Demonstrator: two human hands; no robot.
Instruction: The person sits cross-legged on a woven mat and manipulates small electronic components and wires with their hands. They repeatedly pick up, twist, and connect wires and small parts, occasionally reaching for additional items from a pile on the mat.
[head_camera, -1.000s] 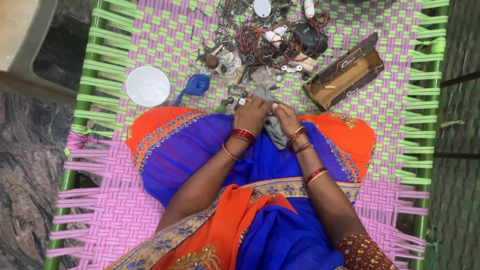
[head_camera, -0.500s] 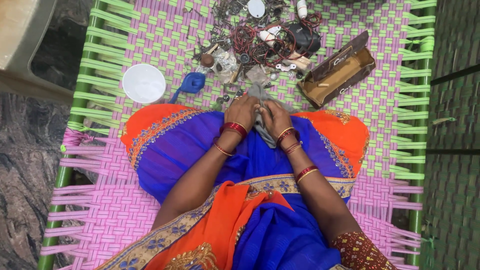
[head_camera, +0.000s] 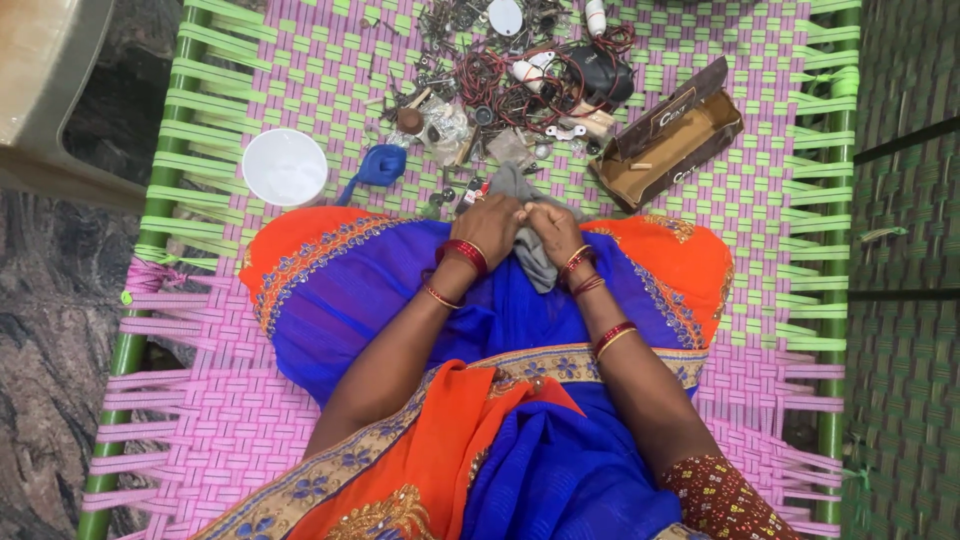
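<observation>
Since a second ago both hands have drawn a little nearer to the body, away from the heap of small parts, and the grey cloth (head_camera: 532, 250) has come with them; half a second ago they were already in much this grip. The left hand (head_camera: 490, 228) and the right hand (head_camera: 552, 230) now meet knuckle to knuckle over the lap, fingers curled and pinching the upper end of the cloth between them. What, if anything, is held inside the cloth cannot be told. The cloth hangs down just below the hands onto the blue and orange garment (head_camera: 380, 290), and a fold of it sticks up just beyond the fingertips.

Just past the hands lies the heap of red wires and metal bits (head_camera: 510, 85). To the left of the hands, near them, is a blue cloth scrap (head_camera: 380, 165), and farther left a round white lid (head_camera: 285, 167). Ahead and to the right of the hands sits an open brown box (head_camera: 668, 140), tilted.

All of it rests on a cot woven of pink and green straps (head_camera: 250, 90), with a green frame rail (head_camera: 150, 270) along the left. Well beyond the left edge is dark mottled stone floor (head_camera: 50, 320), and a pale plastic chair (head_camera: 50, 70) stands at the far left.
</observation>
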